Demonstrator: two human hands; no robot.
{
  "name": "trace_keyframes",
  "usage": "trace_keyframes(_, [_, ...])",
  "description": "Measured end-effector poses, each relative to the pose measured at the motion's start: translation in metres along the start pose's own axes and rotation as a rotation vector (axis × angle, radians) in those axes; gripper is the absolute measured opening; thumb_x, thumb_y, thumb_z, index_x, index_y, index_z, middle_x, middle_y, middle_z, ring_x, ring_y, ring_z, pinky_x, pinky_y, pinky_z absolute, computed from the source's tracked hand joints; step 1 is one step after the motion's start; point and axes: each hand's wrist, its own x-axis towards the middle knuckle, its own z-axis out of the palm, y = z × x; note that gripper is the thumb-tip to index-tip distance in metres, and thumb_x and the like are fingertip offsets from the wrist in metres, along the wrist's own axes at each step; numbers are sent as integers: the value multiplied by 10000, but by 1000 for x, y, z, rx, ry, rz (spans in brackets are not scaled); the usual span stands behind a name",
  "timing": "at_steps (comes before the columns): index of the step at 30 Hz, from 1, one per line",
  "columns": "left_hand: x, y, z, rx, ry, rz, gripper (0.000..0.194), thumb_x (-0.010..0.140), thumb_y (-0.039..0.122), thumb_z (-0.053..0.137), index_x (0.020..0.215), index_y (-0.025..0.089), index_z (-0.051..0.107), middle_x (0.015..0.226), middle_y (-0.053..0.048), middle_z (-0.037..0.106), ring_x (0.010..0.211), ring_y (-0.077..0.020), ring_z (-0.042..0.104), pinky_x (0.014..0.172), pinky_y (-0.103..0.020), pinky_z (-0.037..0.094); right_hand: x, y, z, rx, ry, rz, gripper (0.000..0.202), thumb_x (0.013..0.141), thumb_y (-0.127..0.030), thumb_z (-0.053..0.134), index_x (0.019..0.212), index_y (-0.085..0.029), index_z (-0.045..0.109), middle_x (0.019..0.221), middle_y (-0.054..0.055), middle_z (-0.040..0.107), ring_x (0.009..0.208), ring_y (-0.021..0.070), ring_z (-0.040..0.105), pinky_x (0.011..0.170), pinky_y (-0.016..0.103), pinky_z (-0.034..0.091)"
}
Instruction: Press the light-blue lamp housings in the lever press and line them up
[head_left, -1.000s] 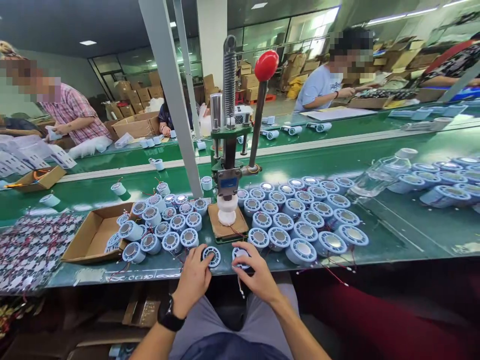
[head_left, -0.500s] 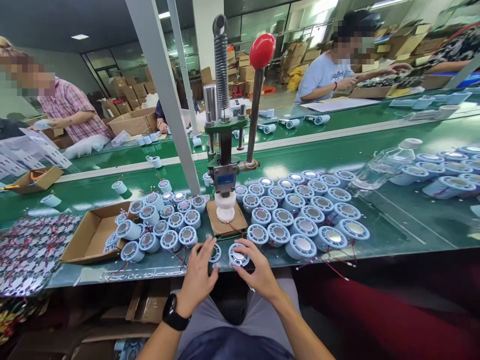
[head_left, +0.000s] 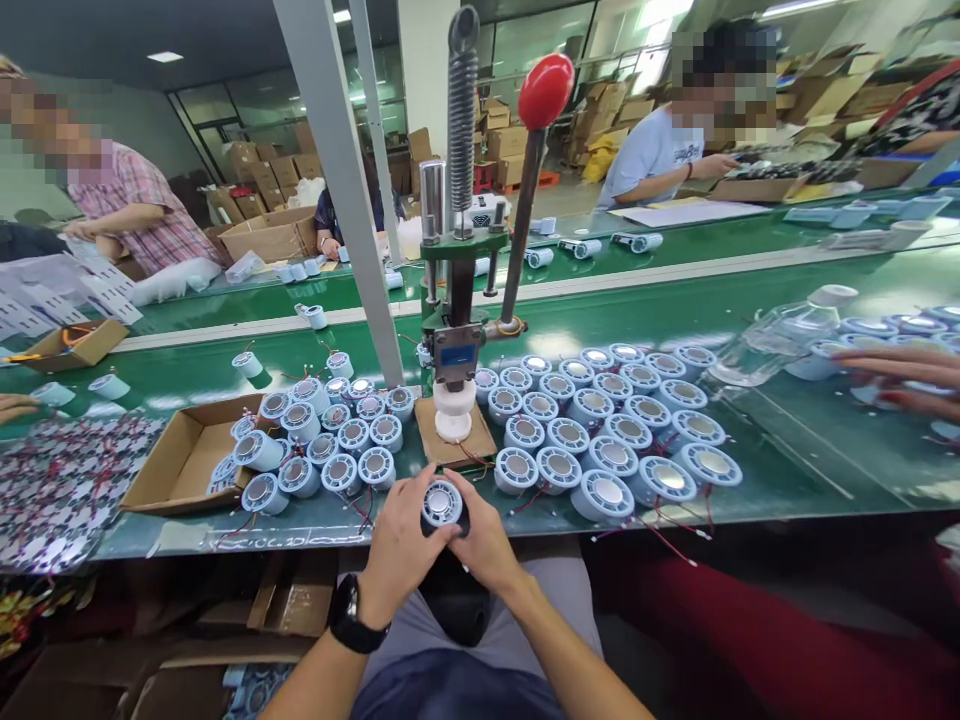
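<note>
Factory line, green worktop (head_left: pixel 787 440) crowded with pale blue round parts. Both hands meet at the near edge: left hand (head_left: pixel 397 555) and right hand (head_left: pixel 487 545) clasp one part (head_left: pixel 442 503) between the fingers, face up, just short of the hand press (head_left: pixel 459 330). Looks like the loading step; the part would need centring on the press seat (head_left: pixel 454 410).

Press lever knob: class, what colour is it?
Red, seen clearly in the head view: knob.

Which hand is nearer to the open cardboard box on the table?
Left. The left hand lies closer to the cardboard box; the right hand is farther over, across the round part both hold.
</note>
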Motion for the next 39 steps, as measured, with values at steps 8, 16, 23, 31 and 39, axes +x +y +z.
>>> trace_keyframes(8, [4,5,12,-1,107,-156,675,710,59,708,1329,233,504,1245,-82,614,1195,-269,574,1044,-455,477,-1,2,15,-38,111,-43,670,792,-151,573,1441,-170,406,1285,123,613,1188,204,624,1040,343,522])
trace_keyframes(16, [-2,5,24,-74,195,-189,651,739,84,652,1352,212,475,1252,-104,592,1189,-268,569,1041,-456,469,-3,-1,24,-163,106,-54,589,859,-175,563,1431,-142,426,1288,156,598,1184,230,616,1016,372,537])
trace_keyframes(23, [-10,-10,40,-218,150,-227,495,832,274,614,1305,166,513,1281,-147,621,1198,-282,589,1040,-467,462,41,-44,-59,-415,-318,-194,604,758,-116,635,1349,-211,559,1293,118,593,1166,268,608,962,413,564])
trace_keyframes(31, [56,12,-4,-255,152,-207,488,702,303,741,1161,175,632,1079,-85,725,986,-263,678,921,-412,519,254,-217,-207,-588,449,-447,360,909,-180,596,1261,-109,580,1181,82,628,1113,169,598,1034,364,485])
trace_keyframes(39, [134,18,18,-456,139,-98,464,662,234,793,1097,149,655,1054,-96,726,967,-249,667,915,-394,506,314,-202,-189,-244,395,-362,603,978,-399,198,1047,61,582,804,-21,625,547,-30,596,555,79,344])
